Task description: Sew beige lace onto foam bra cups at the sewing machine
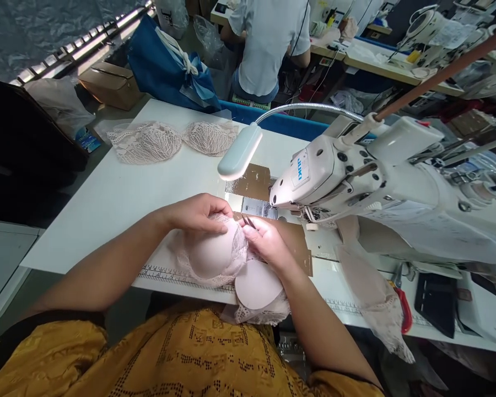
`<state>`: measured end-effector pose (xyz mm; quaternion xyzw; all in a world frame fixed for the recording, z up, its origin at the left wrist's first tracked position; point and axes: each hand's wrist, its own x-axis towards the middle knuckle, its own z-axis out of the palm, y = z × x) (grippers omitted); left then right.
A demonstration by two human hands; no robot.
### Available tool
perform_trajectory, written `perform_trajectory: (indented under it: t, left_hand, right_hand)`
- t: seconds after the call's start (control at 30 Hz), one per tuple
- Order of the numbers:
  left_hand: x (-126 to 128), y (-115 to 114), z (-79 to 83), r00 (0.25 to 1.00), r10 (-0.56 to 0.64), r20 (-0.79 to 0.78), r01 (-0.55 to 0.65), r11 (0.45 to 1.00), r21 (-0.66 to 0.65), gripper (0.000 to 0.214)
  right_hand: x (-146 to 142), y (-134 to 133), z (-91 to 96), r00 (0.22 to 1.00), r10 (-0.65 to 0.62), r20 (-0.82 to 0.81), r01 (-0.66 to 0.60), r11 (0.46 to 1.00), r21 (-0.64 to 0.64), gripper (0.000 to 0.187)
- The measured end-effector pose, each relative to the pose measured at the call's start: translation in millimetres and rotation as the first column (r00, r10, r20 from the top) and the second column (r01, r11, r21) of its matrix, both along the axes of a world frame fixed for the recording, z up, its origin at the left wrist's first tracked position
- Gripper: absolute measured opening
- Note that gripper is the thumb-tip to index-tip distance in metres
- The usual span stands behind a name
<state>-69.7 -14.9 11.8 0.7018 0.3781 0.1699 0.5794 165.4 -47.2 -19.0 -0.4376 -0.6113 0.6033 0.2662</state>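
Your left hand (198, 212), fingers closed on the padded lace cup (213, 251), your right hand (268, 242), fingers pinching a thin dark tool (248, 221), sewing machine (326, 176) just beyond.

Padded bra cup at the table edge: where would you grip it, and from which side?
Probably pinch the lace edging at the far rim of the padded cup, coming from the left, where the left hand sits. The dome is smooth and rounded, nothing to pinch; the lace is thin. The right hand with tweezers takes the side by the sewing machine.
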Motion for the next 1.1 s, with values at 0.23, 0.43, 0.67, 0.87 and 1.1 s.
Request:
perform_trajectory:
  t: [0.23,0.43,0.67,0.87,1.1]
  left_hand:
    - [19,-7,-6.4,0.997,0.080,0.008,-0.080,0.997,0.014,0.026]
    - [22,-7,-8.9,0.994,0.063,0.087,-0.047,0.984,-0.171,0.025]
    - [21,-8,-9.6,0.985,0.109,0.135,-0.075,0.969,-0.235,0.024]
    - [23,-8,-17.3,0.982,0.123,0.142,-0.090,0.970,-0.224,0.028]
    - [25,-6,-18.7,0.989,0.117,0.094,-0.094,0.970,-0.223,0.030]
  right_hand:
    - [-3,-3,3.2,0.997,-0.075,-0.028,0.078,0.989,0.124,0.023]
    - [1,-2,-1.9,0.993,-0.117,-0.030,0.121,0.962,0.246,0.027]
    - [14,3,-2.5,0.997,-0.065,-0.031,0.070,0.981,0.181,0.038]
    - [10,1,1.9,0.999,-0.010,-0.051,0.015,0.995,0.098,0.031]
    - [2,3,-6.1,0.995,-0.097,-0.030,0.100,0.987,0.128,0.023]
